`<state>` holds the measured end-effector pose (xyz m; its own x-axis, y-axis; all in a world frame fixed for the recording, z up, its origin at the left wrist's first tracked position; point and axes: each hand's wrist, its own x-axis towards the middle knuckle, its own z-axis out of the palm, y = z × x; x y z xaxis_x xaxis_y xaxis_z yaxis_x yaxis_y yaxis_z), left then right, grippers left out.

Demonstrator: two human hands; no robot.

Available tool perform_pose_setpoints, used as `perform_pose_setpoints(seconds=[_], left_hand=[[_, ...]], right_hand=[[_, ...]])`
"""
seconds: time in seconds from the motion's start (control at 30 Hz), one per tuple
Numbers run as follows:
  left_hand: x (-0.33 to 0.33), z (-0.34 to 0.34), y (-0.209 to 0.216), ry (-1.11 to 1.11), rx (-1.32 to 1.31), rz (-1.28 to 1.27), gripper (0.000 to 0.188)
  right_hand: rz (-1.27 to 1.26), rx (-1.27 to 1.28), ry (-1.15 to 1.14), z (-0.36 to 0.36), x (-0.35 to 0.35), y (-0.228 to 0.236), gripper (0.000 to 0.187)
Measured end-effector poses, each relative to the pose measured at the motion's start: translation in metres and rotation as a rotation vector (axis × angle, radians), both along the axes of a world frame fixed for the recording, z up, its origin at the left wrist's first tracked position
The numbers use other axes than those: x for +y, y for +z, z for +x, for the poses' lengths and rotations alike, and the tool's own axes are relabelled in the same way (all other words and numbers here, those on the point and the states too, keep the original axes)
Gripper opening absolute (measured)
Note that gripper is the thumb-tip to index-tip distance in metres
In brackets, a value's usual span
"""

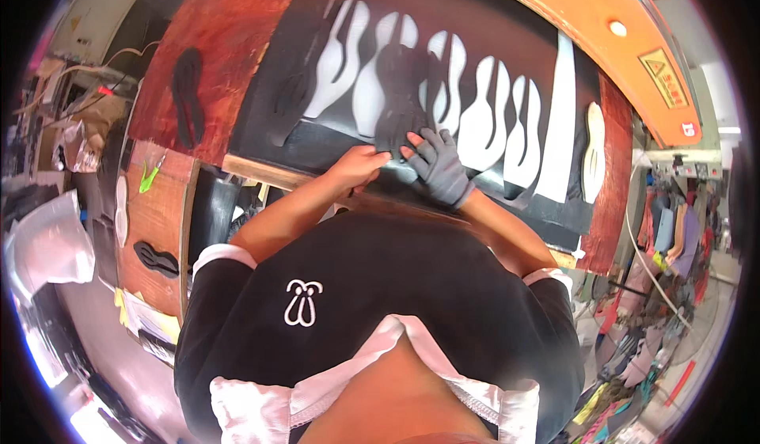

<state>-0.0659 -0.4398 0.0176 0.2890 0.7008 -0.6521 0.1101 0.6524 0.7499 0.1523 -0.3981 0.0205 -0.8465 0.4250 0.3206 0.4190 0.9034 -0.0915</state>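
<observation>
A black sheet point(313, 139) lies on the bench in front of me, with several white sole-shaped areas point(483, 119) showing in a row across it. Over that row, a dark sole-shaped piece point(398, 88) stands out. My left hand point(358, 168) is bare and closed, its thumb and finger pinching at the near end of the dark piece. Beside it, my right hand point(440, 167) wears a grey glove with some bare fingertips. Its fingers are stretched out and apart, touching or just beside the piece's near end.
An orange machine beam point(546, 17) with a warning label spans the far side. Black sole pieces point(188, 96) lie on the reddish board at left, near green snips point(148, 176). A pale sole piece point(593, 153) lies at right. Coloured scraps point(633, 349) are heaped lower right.
</observation>
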Motion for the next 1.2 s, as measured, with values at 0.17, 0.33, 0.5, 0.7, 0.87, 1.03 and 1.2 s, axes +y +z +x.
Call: perform_pose_setpoints(seconds=[0.17,0.33,0.5,0.7,0.87,1.03,1.2], left_hand=[[-0.002,-0.022,0.018,0.115,-0.334,0.055,0.029],[-0.019,-0.095,0.024,0.312,0.558,0.723,0.045],[-0.036,-0.149,-0.007,0.05,1.3,0.732,0.061],[-0.037,-0.161,-0.042,0.091,1.244,0.91,0.038],[-0.041,-0.174,-0.041,0.292,1.17,1.127,0.014],[-0.034,-0.177,-0.022,0.615,0.984,1.369,0.016],[-0.046,-0.197,-0.025,0.812,0.738,1.047,0.021]], right_hand=[[0.006,0.326,0.121,-0.015,0.023,0.017,0.048],[-0.451,0.614,-0.351,-0.048,0.101,0.11,0.028],[-0.146,0.72,-0.411,-0.114,0.165,0.196,0.035],[0.046,0.091,-0.147,-0.222,0.107,0.076,0.018],[0.048,-0.089,0.246,-0.234,0.046,0.002,0.051],[-0.075,0.07,0.22,-0.247,0.063,0.01,0.045],[-0.042,0.113,-0.028,-0.3,0.13,0.085,0.023]])
